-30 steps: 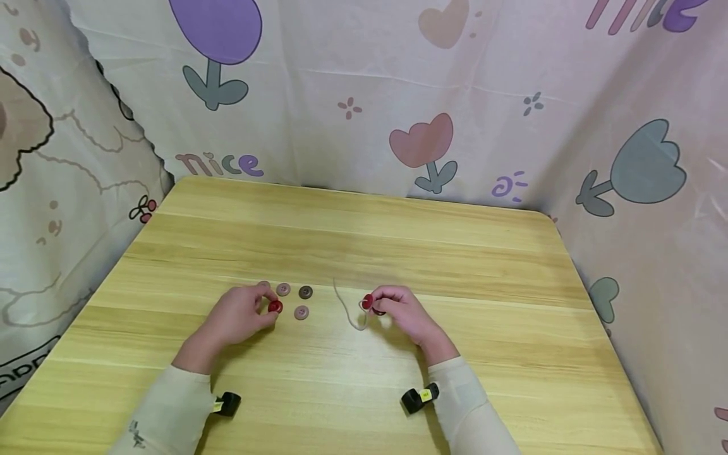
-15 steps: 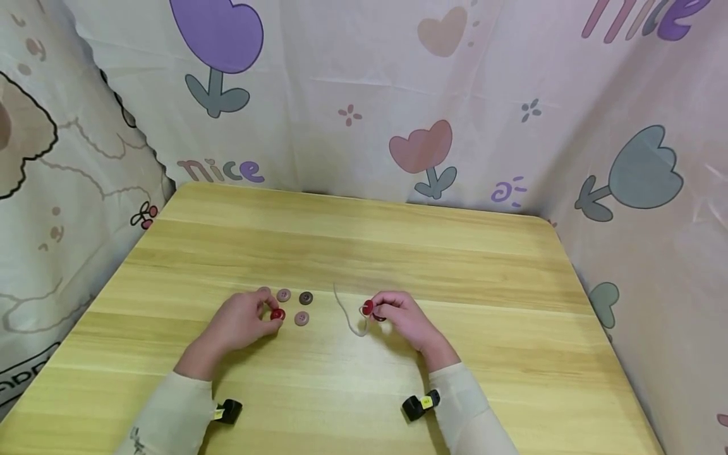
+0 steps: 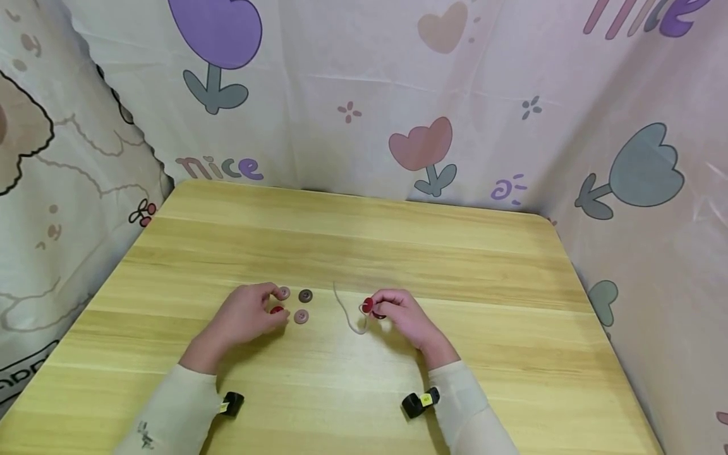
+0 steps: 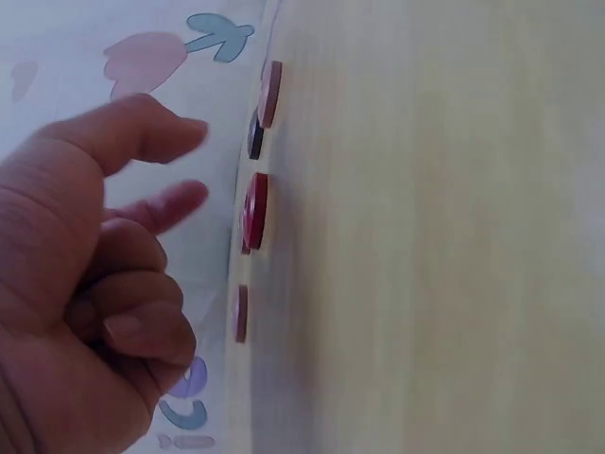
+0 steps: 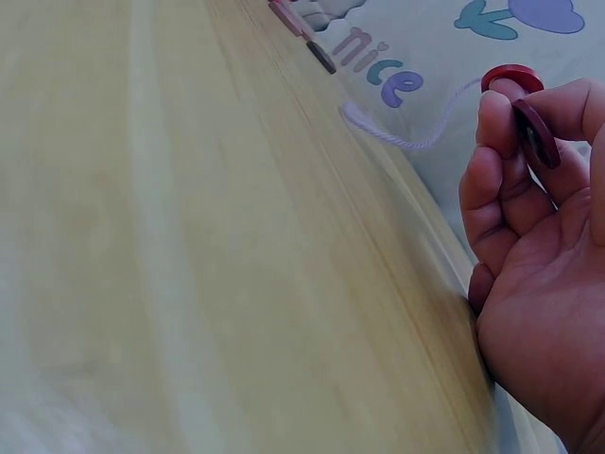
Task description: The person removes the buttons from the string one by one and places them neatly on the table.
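Observation:
In the head view my left hand [image 3: 241, 319] hovers over a red button [image 3: 277, 310] that lies on the table, partly covered by the fingers. The left wrist view shows thumb and forefinger spread apart above that red button [image 4: 255, 210], touching nothing. Close by lie two pinkish buttons [image 3: 301, 316] and a dark brown button [image 3: 305, 296]; another pinkish one [image 4: 240, 313] shows in the left wrist view. My right hand [image 3: 402, 314] pinches a red button [image 5: 512, 78] and a dark red button [image 5: 537, 134]. A pale cord [image 5: 416, 144] trails from the red one.
The wooden table [image 3: 364, 246] reaches back to a printed cloth [image 3: 318, 76] with flowers and hearts. Black wrist cameras [image 3: 232, 404] sit by both sleeves [image 3: 170, 411].
My left hand has shifted slightly right and its fingertips have parted above the red button, now lying beneath them. The right hand keeps its place with its buttons and cord.

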Motion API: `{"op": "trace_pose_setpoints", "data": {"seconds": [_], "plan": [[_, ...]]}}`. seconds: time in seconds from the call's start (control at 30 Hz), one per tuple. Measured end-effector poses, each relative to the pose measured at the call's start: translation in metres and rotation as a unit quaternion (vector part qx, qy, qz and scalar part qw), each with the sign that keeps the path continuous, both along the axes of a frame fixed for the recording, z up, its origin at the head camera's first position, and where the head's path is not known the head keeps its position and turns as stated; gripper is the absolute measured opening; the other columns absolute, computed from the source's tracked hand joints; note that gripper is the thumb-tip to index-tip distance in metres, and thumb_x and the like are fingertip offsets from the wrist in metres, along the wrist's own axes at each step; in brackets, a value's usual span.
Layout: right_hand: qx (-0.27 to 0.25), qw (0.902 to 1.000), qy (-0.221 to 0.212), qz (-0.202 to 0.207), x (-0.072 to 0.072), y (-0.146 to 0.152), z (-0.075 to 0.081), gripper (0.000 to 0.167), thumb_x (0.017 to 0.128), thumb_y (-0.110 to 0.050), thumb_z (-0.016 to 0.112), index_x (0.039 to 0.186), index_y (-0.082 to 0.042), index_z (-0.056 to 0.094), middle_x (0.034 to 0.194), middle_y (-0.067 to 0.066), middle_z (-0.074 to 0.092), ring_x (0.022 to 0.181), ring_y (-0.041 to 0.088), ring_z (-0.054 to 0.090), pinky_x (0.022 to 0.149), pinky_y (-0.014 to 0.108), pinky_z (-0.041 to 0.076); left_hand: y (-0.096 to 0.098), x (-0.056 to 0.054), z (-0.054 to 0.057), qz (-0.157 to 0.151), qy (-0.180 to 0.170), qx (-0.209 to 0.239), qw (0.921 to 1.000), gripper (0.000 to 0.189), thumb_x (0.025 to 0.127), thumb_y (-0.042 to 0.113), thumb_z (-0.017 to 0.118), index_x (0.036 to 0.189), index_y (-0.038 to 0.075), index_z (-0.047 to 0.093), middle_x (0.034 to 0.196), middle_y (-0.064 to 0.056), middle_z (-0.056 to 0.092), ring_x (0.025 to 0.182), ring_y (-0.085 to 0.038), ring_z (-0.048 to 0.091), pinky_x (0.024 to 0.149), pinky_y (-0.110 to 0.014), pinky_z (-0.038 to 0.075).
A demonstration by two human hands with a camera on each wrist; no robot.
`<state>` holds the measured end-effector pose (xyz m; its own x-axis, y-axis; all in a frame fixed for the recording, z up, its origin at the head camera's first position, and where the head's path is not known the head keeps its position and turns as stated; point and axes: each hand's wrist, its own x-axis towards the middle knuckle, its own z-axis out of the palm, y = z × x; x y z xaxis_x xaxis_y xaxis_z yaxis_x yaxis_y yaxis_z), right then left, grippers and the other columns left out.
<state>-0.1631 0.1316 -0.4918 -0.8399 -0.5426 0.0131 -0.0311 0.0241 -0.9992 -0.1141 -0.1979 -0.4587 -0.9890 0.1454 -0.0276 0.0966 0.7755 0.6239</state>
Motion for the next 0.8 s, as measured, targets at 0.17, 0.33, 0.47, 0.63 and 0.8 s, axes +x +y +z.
{"op": "trace_pose_setpoints", "data": {"seconds": [0.17,0.33,0.47,0.63,0.8], "plan": [[-0.007,1.0,0.003,0.005,-0.001,0.0,0.0,0.018,0.092,0.001,0.051,0.092,0.007,0.068,0.092,0.022,0.067,0.085,0.024,0.059,0.079,0.031,0.048,0.014,-0.007,0.006,-0.02,-0.015,0.03,0.9992,0.032,0.081,0.031,0.082,0.103,0.01,0.07,0.054,0.004,0.036,0.045,-0.013,0.039,0.048,-0.031,0.036],[-0.007,1.0,0.002,0.002,-0.001,0.0,0.001,0.018,0.092,0.002,0.051,0.092,0.007,0.068,0.092,0.021,0.067,0.085,0.024,0.059,0.079,0.031,0.048,0.027,-0.014,0.009,-0.035,-0.022,0.039,0.9984,0.026,0.081,0.027,0.082,0.101,0.014,0.071,0.054,0.004,0.036,0.044,-0.013,0.037,0.047,-0.03,0.032],[-0.008,1.0,0.002,0.001,-0.001,0.0,0.001,0.018,0.092,0.001,0.051,0.092,0.008,0.068,0.091,0.019,0.067,0.085,0.022,0.059,0.079,0.03,0.048,0.035,-0.018,0.012,-0.049,-0.008,0.033,0.9982,0.018,0.083,0.022,0.076,0.099,0.015,0.071,0.053,0.004,0.037,0.044,-0.012,0.035,0.047,-0.029,0.032],[-0.012,0.9999,0.002,0.004,-0.001,0.001,0.001,0.019,0.092,0.0,0.051,0.093,0.009,0.067,0.09,0.02,0.067,0.084,0.021,0.059,0.078,0.03,0.049,0.045,-0.02,0.014,-0.063,0.008,0.01,0.9979,0.022,0.085,0.025,0.071,0.103,0.012,0.071,0.052,0.006,0.04,0.046,-0.011,0.036,0.056,-0.037,0.038],[-0.014,0.9999,0.0,0.004,-0.002,0.002,0.001,0.02,0.092,-0.001,0.051,0.093,0.008,0.068,0.09,0.023,0.066,0.084,0.022,0.059,0.078,0.03,0.049,0.056,-0.023,0.018,-0.059,0.007,-0.005,0.9982,0.023,0.085,0.027,0.069,0.105,0.016,0.071,0.053,0.008,0.038,0.049,-0.011,0.036,0.072,-0.054,0.032]]}}
